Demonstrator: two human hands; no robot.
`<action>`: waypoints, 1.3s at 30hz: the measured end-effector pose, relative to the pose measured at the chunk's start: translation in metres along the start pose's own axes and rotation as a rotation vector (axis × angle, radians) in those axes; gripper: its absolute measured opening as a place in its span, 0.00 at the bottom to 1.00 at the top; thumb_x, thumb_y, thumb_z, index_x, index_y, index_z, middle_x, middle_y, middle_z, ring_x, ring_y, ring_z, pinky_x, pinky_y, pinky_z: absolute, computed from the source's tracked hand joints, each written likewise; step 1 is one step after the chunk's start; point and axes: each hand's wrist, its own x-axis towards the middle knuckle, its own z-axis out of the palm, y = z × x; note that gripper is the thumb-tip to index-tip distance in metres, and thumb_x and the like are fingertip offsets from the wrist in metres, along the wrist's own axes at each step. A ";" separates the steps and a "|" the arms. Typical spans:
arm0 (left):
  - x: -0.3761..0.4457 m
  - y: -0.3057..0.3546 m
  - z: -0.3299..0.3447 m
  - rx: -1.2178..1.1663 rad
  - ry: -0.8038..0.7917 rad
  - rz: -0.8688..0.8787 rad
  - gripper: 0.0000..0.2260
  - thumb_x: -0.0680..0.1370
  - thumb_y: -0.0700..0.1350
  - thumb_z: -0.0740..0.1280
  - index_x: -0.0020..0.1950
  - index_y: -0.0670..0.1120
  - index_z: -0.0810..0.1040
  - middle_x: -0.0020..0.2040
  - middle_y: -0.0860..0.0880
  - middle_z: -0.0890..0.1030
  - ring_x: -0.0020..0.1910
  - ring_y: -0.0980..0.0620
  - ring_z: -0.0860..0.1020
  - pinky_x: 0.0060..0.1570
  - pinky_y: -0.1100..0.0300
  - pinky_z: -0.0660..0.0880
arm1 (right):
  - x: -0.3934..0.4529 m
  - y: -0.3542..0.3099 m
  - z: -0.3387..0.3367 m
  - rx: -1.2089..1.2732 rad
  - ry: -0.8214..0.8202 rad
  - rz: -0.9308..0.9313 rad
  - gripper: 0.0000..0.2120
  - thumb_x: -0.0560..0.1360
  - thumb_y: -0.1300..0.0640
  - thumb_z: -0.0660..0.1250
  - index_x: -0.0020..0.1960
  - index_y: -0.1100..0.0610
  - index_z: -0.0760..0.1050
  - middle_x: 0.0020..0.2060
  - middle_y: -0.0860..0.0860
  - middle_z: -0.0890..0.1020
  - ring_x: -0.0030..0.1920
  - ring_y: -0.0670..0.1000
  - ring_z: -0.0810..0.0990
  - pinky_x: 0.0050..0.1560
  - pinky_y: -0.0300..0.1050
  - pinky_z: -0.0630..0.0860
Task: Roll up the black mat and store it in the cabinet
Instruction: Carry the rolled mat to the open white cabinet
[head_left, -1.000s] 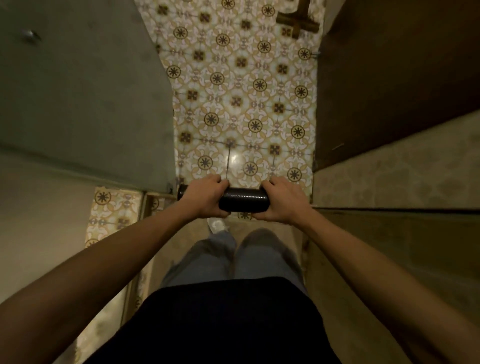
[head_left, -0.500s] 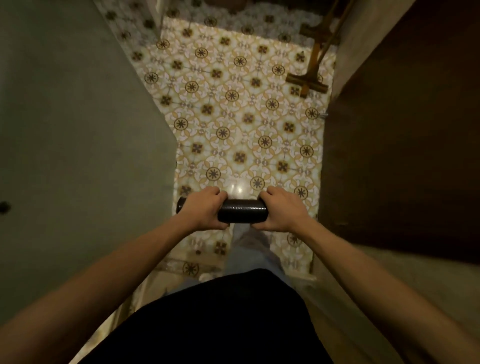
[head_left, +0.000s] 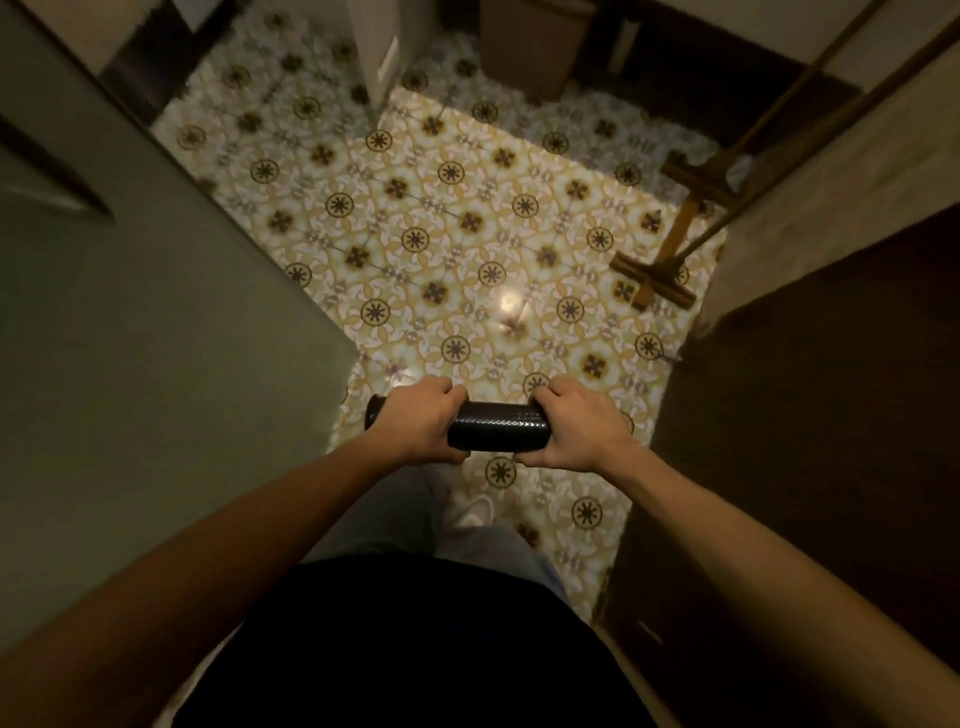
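Note:
The black mat (head_left: 496, 427) is rolled into a tight tube and held level in front of my body, above the patterned tile floor. My left hand (head_left: 418, 420) grips its left part, with the roll's end poking out past my knuckles. My right hand (head_left: 574, 427) grips its right end. Both hands are closed around the roll. No cabinet can be told apart in this view.
A grey-green wall or door (head_left: 156, 322) stands close on my left, and a dark brown panel (head_left: 810, 415) close on my right. A wooden stand (head_left: 670, 249) rests on the patterned tile floor (head_left: 467, 234) at the right. Further ahead stand a brown bin (head_left: 530, 41) and a white post (head_left: 376, 47).
I have walked forward through the narrow gap; more of the tiled room, the wooden stand and the bin have come into view. Both hands have kept the same grip on the rolled mat.

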 end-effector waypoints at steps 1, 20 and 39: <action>0.014 -0.008 -0.006 -0.001 -0.005 -0.010 0.28 0.66 0.65 0.72 0.58 0.50 0.72 0.52 0.49 0.75 0.52 0.48 0.75 0.40 0.54 0.72 | 0.016 0.007 -0.008 -0.002 -0.008 -0.013 0.35 0.62 0.27 0.69 0.57 0.51 0.73 0.51 0.50 0.78 0.53 0.53 0.77 0.48 0.50 0.78; 0.219 -0.218 -0.172 -0.174 0.058 -0.210 0.26 0.64 0.64 0.73 0.53 0.51 0.71 0.49 0.51 0.75 0.49 0.51 0.75 0.35 0.58 0.67 | 0.353 0.058 -0.222 -0.145 -0.102 -0.241 0.35 0.61 0.27 0.69 0.57 0.50 0.73 0.50 0.51 0.76 0.52 0.55 0.77 0.45 0.50 0.77; 0.340 -0.473 -0.282 -0.294 0.028 -0.541 0.27 0.65 0.67 0.72 0.55 0.51 0.73 0.49 0.50 0.75 0.46 0.51 0.75 0.34 0.57 0.67 | 0.716 0.005 -0.359 -0.211 -0.269 -0.572 0.33 0.62 0.24 0.69 0.55 0.47 0.71 0.48 0.48 0.75 0.49 0.52 0.76 0.41 0.47 0.71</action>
